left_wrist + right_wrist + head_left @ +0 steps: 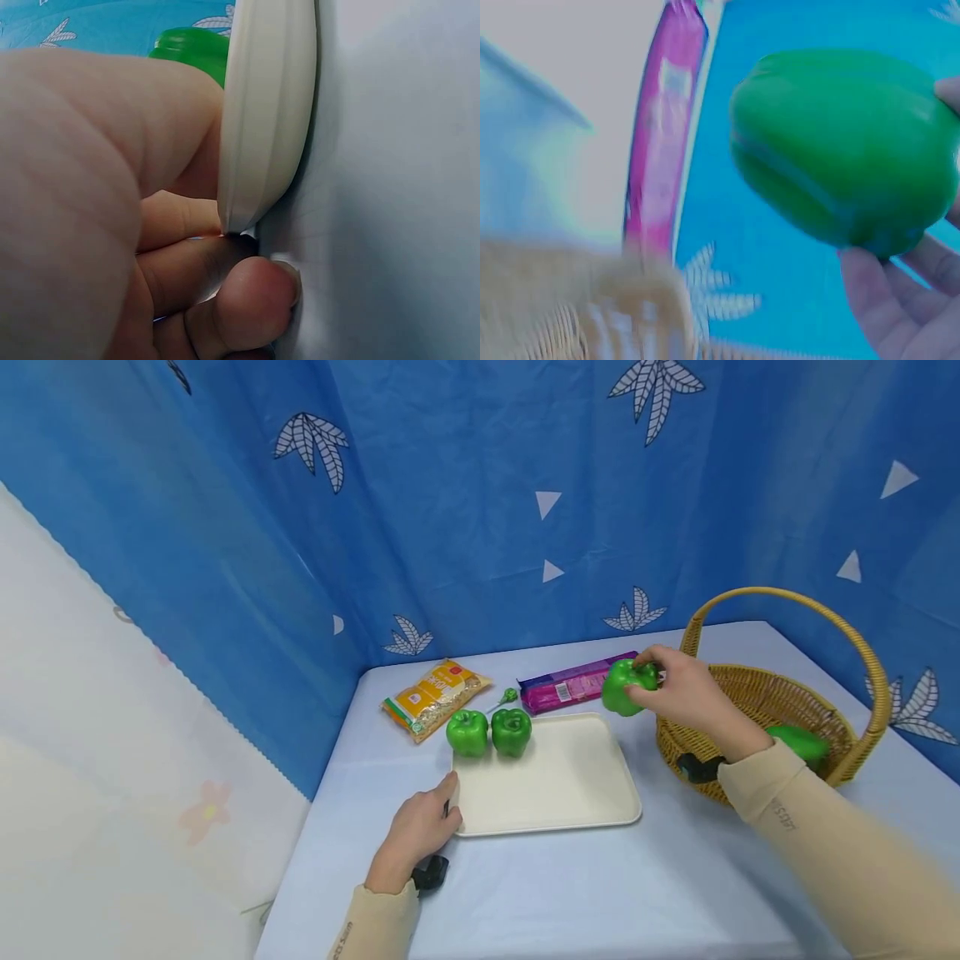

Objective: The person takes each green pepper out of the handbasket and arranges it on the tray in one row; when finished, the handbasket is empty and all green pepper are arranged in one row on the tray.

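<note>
Up in the air between the tray and the basket, my right hand (686, 695) holds a green bell pepper (621, 690) by its stem end. The right wrist view shows this pepper (840, 142) large, with fingertips and thumb around one end. My left hand (418, 828) grips the left rim of a cream tray (555, 789), thumb over the edge near the front corner. From the left wrist, the tray's rim (270, 97) shows close up with the other fingers curled beside it. Two more green bell peppers (512, 733) sit side by side at the tray's back left corner.
A wicker basket (678, 743) with a tall handle stands at the right, partly behind my right forearm, with a green item (798, 742) inside. Behind the tray lie a yellow grain bag (435, 697), a small green-headed stick (509, 696) and a purple-pink packet (570, 685).
</note>
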A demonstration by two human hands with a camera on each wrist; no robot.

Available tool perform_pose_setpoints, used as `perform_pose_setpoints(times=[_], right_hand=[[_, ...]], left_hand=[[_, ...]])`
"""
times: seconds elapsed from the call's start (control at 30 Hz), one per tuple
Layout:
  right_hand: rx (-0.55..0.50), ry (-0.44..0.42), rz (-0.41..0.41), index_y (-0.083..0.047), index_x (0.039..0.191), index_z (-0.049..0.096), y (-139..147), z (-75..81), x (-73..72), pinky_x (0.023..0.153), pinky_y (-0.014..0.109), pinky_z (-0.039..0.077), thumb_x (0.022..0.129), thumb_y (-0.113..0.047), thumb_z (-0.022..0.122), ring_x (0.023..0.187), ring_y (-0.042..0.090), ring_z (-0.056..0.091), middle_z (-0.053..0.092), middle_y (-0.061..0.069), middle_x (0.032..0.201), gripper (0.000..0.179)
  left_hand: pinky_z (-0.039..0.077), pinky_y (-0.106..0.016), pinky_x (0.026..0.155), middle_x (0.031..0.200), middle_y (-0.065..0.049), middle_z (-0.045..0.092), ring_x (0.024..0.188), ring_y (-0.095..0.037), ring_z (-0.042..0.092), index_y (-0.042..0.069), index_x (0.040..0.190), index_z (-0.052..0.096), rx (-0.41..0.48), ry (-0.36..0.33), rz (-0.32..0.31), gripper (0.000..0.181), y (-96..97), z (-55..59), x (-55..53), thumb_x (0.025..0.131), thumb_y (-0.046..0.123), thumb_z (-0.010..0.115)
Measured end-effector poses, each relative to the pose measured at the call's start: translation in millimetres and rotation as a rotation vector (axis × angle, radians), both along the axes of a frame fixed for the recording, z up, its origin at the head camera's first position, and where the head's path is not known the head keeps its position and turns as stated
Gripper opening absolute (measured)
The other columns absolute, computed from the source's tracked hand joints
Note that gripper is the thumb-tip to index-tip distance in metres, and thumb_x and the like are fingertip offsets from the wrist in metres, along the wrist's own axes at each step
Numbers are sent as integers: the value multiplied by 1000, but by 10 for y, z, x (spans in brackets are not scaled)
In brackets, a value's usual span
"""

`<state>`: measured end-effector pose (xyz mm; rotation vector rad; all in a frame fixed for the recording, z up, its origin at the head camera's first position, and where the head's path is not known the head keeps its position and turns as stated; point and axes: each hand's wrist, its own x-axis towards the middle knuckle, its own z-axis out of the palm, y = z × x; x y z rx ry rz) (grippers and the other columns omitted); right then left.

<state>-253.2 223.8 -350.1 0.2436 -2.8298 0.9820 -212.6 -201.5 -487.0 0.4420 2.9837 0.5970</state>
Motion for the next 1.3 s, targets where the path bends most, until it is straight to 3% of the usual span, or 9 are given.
perform_pose_setpoints(times=[0.1,0.33,0.47,0.63,0.73,0.93,1.03,1.3], right_hand=[[1,20,82,-3,129,60,-228,-111,-78,85,50,57,93,-28,73,104,35,60,63,19,122,46],[42,31,209,-4,120,65,-703,-366,-257,81,43,58,87,-24,78,98,29,61,66,14,116,41],[94,33,267,-4,119,65,-822,-441,-317,79,41,53,86,-24,78,98,28,59,67,15,118,41],[130,38,295,-4,118,66,-874,-531,-396,84,44,51,85,-20,79,101,28,58,67,15,119,39],[127,24,305,-4,120,66,-895,-584,-451,93,49,51,85,-19,79,110,31,59,67,15,121,40],[107,-18,306,-3,124,64,-930,-684,-528,97,50,51,86,-20,79,114,32,60,67,15,125,45],[93,-23,299,-4,125,64,-931,-714,-540,94,48,52,85,-20,79,110,30,60,68,14,124,45],[45,-17,305,0,136,57,-930,-731,-514,104,54,48,86,-19,79,122,37,59,63,19,133,57]], left_hand=[[41,-33,58,72,-5,62,59,-15,49,2,155,45,4,-2,-4,64,27,-5,-2,94,20,57],[48,-36,66,105,-18,74,62,-15,51,2,154,46,2,7,-7,64,64,-31,-18,94,20,57],[47,-35,65,110,-18,74,62,-14,51,3,154,46,4,2,1,64,68,-28,-14,94,22,56],[49,-35,67,123,-19,72,65,-15,53,3,155,46,-12,4,5,64,54,-10,-17,94,23,56],[51,-37,70,133,-19,68,67,-14,53,3,154,46,-25,12,6,64,42,1,-20,94,23,56],[51,-37,70,136,-19,66,68,-14,54,2,153,47,-26,21,4,63,18,-26,-31,95,22,56],[53,-39,75,144,-17,61,73,-14,57,1,153,48,-27,25,3,62,25,-23,-28,95,21,56],[53,-39,76,149,-15,57,77,-14,58,3,153,47,-19,16,14,63,28,-11,-19,94,22,57]])
